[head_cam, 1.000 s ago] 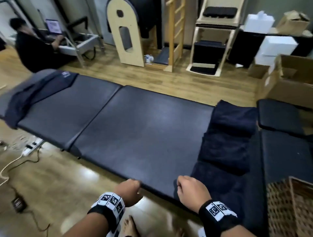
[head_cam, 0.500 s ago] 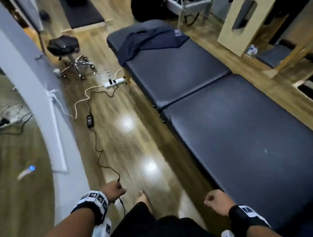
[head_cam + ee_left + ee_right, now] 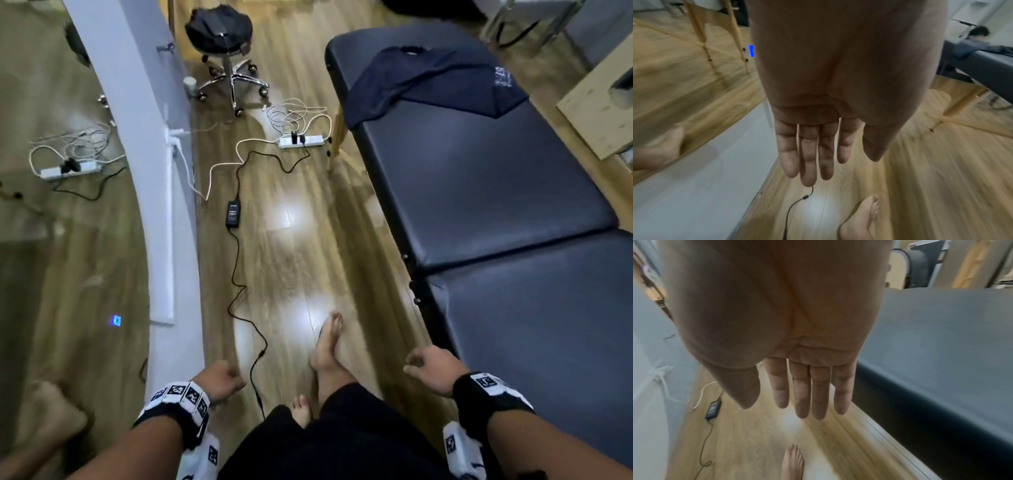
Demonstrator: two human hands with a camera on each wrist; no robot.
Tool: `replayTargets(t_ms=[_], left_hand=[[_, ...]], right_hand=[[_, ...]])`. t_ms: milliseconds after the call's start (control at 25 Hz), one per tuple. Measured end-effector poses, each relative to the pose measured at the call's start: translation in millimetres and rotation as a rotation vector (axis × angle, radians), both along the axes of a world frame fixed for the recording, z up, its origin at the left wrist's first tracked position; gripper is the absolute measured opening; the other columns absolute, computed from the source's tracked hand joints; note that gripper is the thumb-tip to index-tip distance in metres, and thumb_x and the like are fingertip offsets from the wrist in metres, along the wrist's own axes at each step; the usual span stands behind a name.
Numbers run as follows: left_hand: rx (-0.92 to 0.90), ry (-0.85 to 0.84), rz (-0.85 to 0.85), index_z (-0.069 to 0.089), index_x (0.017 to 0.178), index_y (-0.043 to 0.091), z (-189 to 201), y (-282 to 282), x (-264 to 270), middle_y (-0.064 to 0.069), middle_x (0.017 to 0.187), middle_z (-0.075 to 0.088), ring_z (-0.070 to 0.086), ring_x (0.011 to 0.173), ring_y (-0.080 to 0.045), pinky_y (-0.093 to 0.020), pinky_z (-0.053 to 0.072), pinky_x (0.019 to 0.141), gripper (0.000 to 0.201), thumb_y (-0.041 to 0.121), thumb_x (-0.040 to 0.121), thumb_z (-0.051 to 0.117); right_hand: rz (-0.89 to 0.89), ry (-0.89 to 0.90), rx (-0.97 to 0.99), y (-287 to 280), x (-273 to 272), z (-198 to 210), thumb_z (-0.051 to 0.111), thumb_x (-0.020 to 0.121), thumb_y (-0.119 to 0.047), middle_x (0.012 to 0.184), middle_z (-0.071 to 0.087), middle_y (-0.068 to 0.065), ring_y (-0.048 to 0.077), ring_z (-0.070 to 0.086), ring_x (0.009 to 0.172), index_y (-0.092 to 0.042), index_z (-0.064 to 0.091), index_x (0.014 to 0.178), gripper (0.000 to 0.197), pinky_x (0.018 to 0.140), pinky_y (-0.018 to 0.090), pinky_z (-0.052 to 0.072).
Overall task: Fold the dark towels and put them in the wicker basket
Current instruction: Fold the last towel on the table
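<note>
Walking beside the padded black massage bed (image 3: 479,192) toward a towel.
Left hand (image 3: 812,146) and right hand (image 3: 809,386) hang slack and empty, free for the crumpled dark navy towel (image 3: 431,82) at the bed's far end; no wicker basket in view.

dark towel (image 3: 435,82) | navy, unfolded, crumpled, pale print at one corner | draped over worktop (image 3: 479,178) far end | well ahead of both grips
</note>
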State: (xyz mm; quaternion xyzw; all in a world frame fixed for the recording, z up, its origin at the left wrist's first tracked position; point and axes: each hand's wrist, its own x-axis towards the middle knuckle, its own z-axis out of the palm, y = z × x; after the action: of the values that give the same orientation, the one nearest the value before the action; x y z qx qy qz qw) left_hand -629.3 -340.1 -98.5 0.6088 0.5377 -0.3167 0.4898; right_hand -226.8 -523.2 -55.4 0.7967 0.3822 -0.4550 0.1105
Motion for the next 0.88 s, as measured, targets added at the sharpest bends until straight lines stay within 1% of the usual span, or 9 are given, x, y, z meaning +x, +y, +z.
replayTargets(t_ms=[120,240,360,440,480,600,720,800,880], left_hand=[[0.056,0.039,0.039,0.06,0.082,0.008,7,60,10,-0.011,0.071,0.06,0.053,0.052,-0.021,-0.017,0.035,0.039,0.022,0.028,0.09,0.059],[0.154,0.1,0.016,0.061,0.082,0.012,40,127,27,-0.003,0.068,0.06,0.054,0.049,-0.014,-0.017,0.034,0.038,0.02,0.028,0.092,0.059],[0.226,0.073,0.136,0.064,0.088,0.017,60,196,49,-0.005,0.082,0.069,0.063,0.059,-0.016,-0.018,0.039,0.043,0.015,0.03,0.092,0.059],[0.29,0.05,0.192,0.065,0.091,0.018,69,237,63,-0.008,0.087,0.072,0.065,0.064,-0.018,-0.019,0.041,0.047,0.014,0.031,0.092,0.059],[0.286,0.037,0.207,0.065,0.092,0.017,71,249,70,-0.011,0.09,0.072,0.065,0.065,-0.018,-0.02,0.042,0.048,0.016,0.031,0.092,0.059],[0.209,0.032,0.182,0.065,0.093,0.014,60,291,93,-0.018,0.092,0.071,0.064,0.063,-0.021,-0.022,0.043,0.046,0.018,0.03,0.092,0.058],[0.11,0.022,0.113,0.063,0.091,0.008,38,349,118,-0.018,0.086,0.069,0.061,0.059,-0.021,-0.021,0.041,0.04,0.021,0.027,0.091,0.058],[0.102,-0.016,0.055,0.063,0.085,0.007,25,395,146,-0.016,0.081,0.066,0.058,0.054,-0.019,-0.019,0.04,0.038,0.02,0.024,0.093,0.058],[0.148,-0.092,0.015,0.062,0.08,0.005,20,440,179,-0.016,0.077,0.064,0.056,0.053,-0.018,-0.019,0.043,0.041,0.021,0.021,0.093,0.059]], right_hand=[[0.054,0.036,0.026,77,15,-17,0.063,0.092,-0.043,0.118,0.071,0.0,0.018,0.065,0.11,-0.021,0.071,0.117,0.034,0.096,0.029,0.049],[0.107,0.057,0.033,144,31,-18,0.064,0.09,-0.044,0.113,0.073,0.001,0.02,0.067,0.107,-0.019,0.074,0.109,0.033,0.093,0.03,0.051],[0.118,0.084,0.038,211,50,-18,0.064,0.089,-0.043,0.11,0.074,0.0,0.02,0.067,0.107,-0.019,0.074,0.107,0.031,0.092,0.028,0.051],[0.106,0.11,0.037,250,63,-18,0.065,0.089,-0.041,0.106,0.075,0.001,0.02,0.067,0.104,-0.019,0.075,0.102,0.028,0.09,0.028,0.052],[0.098,0.119,0.038,263,66,-16,0.066,0.089,-0.039,0.104,0.075,0.001,0.019,0.068,0.101,-0.018,0.075,0.1,0.025,0.089,0.028,0.052],[0.06,0.133,0.068,310,79,-16,0.066,0.09,-0.034,0.101,0.076,0.0,0.017,0.068,0.1,-0.02,0.074,0.096,0.018,0.089,0.027,0.051],[0.051,0.148,0.035,352,91,-16,0.065,0.09,-0.04,0.106,0.075,-0.001,0.016,0.068,0.103,-0.023,0.074,0.098,0.02,0.091,0.027,0.052],[0.025,0.117,0.025,378,105,-13,0.064,0.09,-0.041,0.111,0.075,-0.002,0.017,0.067,0.106,-0.024,0.074,0.104,0.025,0.089,0.026,0.051],[-0.024,0.074,0.037,405,116,3,0.062,0.093,-0.039,0.115,0.073,-0.002,0.017,0.066,0.109,-0.024,0.073,0.11,0.025,0.085,0.024,0.048]])
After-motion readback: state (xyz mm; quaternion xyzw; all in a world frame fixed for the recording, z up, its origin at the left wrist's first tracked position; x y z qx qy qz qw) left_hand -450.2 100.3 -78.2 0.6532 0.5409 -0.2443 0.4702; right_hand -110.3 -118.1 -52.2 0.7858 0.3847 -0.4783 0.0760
